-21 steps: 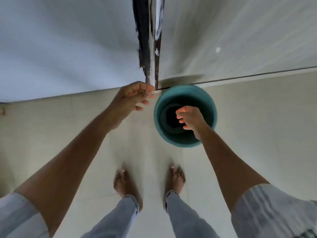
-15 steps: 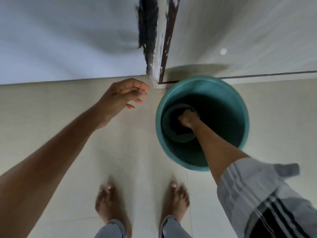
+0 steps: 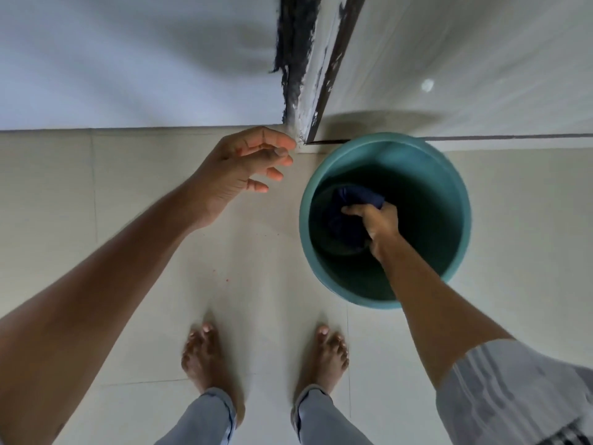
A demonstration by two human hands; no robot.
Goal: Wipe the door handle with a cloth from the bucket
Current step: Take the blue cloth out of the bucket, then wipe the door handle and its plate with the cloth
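Note:
A teal bucket point(image 3: 459, 200) stands on the tiled floor right of centre, against the foot of the wall. Inside it lies a dark blue cloth point(image 3: 345, 216), bunched up. My right hand point(image 3: 373, 220) is down in the bucket with its fingers closed on the cloth. My left hand point(image 3: 240, 168) hovers over the floor to the left of the bucket, fingers spread and empty, close to the bottom of the door edge point(image 3: 308, 91). The door handle is out of view.
A white door or wall panel point(image 3: 128, 59) fills the upper left, a pale tiled wall point(image 3: 465, 59) the upper right. The worn, dark-streaked door edge runs down between them. My bare feet point(image 3: 205, 358) stand on the beige floor tiles below.
My right hand has closed on the cloth in the bucket and lifted it slightly. The view has shifted closer to the bucket; the left hand stays spread near the door edge.

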